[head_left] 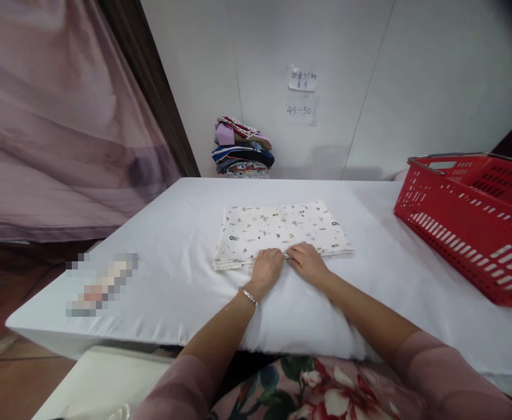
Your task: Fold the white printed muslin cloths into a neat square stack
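A white cloth (277, 227) with small printed motifs lies folded in several layers on the white-covered table. Its layered near edge faces me. My left hand (268, 268), with a silver bracelet at the wrist, is closed on the middle of that edge, fingertips over the top. Just to its right, my right hand (308, 262) is also closed on the edge. The two hands are nearly touching. Both thumbs are mostly hidden from the camera.
A red plastic basket (466, 233) stands on the table (172, 233) at the right. Beyond the far edge rises a stack of folded fabrics (242, 149) against the wall. A blurred-out object (102, 286) lies at the left. Pink curtains (63, 116) hang there.
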Tool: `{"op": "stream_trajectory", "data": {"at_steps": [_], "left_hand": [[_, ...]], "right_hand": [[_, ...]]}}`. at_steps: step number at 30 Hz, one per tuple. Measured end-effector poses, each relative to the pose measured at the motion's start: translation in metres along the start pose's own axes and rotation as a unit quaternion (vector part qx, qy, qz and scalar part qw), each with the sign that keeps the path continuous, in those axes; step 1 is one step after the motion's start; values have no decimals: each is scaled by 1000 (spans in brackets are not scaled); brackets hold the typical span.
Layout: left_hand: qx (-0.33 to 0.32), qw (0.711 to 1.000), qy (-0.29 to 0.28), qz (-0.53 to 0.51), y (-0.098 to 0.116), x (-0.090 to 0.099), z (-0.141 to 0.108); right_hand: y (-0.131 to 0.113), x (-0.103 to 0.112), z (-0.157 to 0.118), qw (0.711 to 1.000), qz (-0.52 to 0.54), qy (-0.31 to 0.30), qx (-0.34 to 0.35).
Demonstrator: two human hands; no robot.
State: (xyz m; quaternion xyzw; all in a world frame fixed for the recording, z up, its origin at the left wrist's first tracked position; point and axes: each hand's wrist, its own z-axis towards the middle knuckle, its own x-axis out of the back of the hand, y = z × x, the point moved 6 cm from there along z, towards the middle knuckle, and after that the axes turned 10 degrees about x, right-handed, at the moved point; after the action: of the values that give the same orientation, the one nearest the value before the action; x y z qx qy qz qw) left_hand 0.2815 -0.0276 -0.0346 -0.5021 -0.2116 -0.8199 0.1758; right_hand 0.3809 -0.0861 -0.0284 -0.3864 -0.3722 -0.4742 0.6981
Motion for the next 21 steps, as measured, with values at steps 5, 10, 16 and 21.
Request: {"op": "stream_trajectory", "data": {"at_steps": [5, 10, 16, 21], "left_hand": [[31, 1000, -7, -4, -3, 3, -1], [54, 998, 3, -10, -13, 7, -5], [89, 996, 5, 30, -38, 16, -13], [105, 993, 15, 47, -66, 32, -28]], "right_hand": [[3, -5, 6, 999, 33, 23, -13], [6, -8, 1, 998, 52, 45, -11], [7, -10, -1, 998, 50, 37, 9], [1, -7, 4, 999, 22, 9, 27]]}}
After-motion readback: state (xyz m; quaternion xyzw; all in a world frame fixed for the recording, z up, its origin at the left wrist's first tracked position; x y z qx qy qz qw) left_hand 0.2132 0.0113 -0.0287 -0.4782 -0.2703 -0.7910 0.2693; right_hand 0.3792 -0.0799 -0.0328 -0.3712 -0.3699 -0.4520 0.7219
